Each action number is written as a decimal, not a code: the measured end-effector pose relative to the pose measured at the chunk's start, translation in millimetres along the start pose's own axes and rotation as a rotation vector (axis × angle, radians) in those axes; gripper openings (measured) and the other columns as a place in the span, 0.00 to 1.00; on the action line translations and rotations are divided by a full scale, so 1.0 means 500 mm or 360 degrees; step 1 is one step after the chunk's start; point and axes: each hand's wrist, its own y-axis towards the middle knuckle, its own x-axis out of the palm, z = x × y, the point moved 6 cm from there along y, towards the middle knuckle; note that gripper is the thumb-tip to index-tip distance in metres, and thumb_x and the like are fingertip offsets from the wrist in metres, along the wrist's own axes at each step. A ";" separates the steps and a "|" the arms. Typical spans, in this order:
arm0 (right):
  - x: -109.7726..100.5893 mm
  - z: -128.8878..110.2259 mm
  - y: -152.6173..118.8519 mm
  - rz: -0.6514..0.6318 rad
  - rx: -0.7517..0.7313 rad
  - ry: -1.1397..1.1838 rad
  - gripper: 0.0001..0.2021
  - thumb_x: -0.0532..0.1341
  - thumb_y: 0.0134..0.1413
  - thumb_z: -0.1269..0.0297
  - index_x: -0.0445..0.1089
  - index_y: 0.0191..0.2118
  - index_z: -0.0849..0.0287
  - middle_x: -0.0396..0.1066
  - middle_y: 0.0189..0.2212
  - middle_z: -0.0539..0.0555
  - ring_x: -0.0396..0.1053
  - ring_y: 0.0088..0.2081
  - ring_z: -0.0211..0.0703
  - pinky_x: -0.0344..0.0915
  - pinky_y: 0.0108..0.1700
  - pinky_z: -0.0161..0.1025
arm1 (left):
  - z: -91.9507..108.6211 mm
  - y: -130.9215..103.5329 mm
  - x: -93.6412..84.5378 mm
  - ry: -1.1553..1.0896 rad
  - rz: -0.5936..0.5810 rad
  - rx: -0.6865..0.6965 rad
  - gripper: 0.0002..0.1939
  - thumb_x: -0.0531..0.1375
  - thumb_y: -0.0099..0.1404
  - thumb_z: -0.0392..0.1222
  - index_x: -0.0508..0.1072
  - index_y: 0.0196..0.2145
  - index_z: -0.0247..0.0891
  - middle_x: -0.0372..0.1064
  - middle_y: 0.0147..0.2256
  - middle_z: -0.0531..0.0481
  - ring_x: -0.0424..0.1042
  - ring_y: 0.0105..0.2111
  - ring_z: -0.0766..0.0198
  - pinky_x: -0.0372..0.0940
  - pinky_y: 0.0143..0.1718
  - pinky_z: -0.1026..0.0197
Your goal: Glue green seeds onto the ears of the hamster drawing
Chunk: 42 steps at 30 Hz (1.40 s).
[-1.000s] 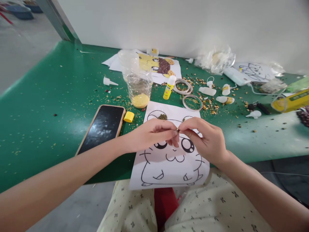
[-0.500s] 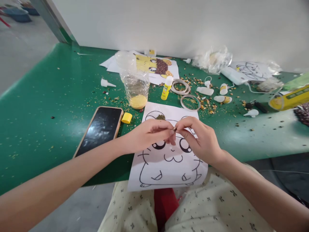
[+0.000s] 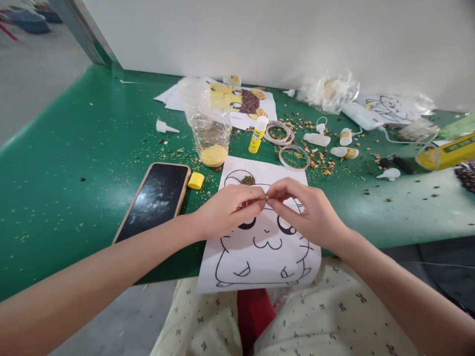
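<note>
A sheet of white paper with a black line drawing of a round animal lies at the front edge of the green table. Over its upper part, my left hand and my right hand meet fingertip to fingertip. Both pinch around a tiny brownish speck, too small to name. Just beyond my left hand, a little heap of dark green seeds sits in the drawn left ear. The drawn eyes are partly covered by my hands.
Left of the paper lie a phone and a yellow cap. Behind it stand a plastic container and a glue stick, beside tape rings. Small bottles and scattered seeds lie further right.
My left fingers have closed up more, with the lower ones no longer hanging over the drawing. The fingertips still meet at nearly the same spot. The view has shifted slightly.
</note>
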 end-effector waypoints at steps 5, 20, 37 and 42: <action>0.012 0.000 -0.001 -0.0278 -0.0062 -0.0343 0.06 0.50 0.59 0.66 0.62 0.35 0.58 0.66 0.26 0.50 0.61 0.29 0.37 0.57 0.30 0.34 | 0.003 0.001 0.006 0.0015 -0.0059 0.0024 0.10 0.48 0.65 0.36 0.65 0.28 0.37 0.62 0.25 0.54 0.59 0.26 0.68 0.54 0.29 0.65; 0.010 -0.009 -0.004 -0.0170 -0.0153 -0.0310 0.08 0.51 0.56 0.68 0.59 0.26 0.58 0.59 0.19 0.46 0.55 0.23 0.32 0.51 0.27 0.32 | -0.005 -0.003 0.019 -0.0841 -0.0226 -0.0251 0.10 0.47 0.66 0.36 0.66 0.32 0.35 0.65 0.30 0.53 0.64 0.31 0.69 0.60 0.36 0.65; 0.023 -0.024 -0.004 -0.0052 -0.0256 -0.0570 0.10 0.51 0.51 0.70 0.53 0.21 0.58 0.53 0.16 0.45 0.51 0.20 0.32 0.48 0.23 0.32 | 0.009 -0.003 0.023 -0.0153 -0.0216 -0.0086 0.13 0.41 0.69 0.40 0.60 0.30 0.37 0.60 0.26 0.54 0.59 0.26 0.68 0.55 0.29 0.63; 0.026 -0.032 -0.005 -0.0024 -0.0298 -0.0639 0.10 0.49 0.53 0.70 0.53 0.21 0.57 0.53 0.16 0.45 0.50 0.20 0.33 0.47 0.22 0.33 | 0.010 -0.005 0.023 -0.0081 -0.0195 -0.0060 0.13 0.39 0.70 0.43 0.57 0.31 0.38 0.58 0.25 0.54 0.58 0.25 0.67 0.54 0.28 0.62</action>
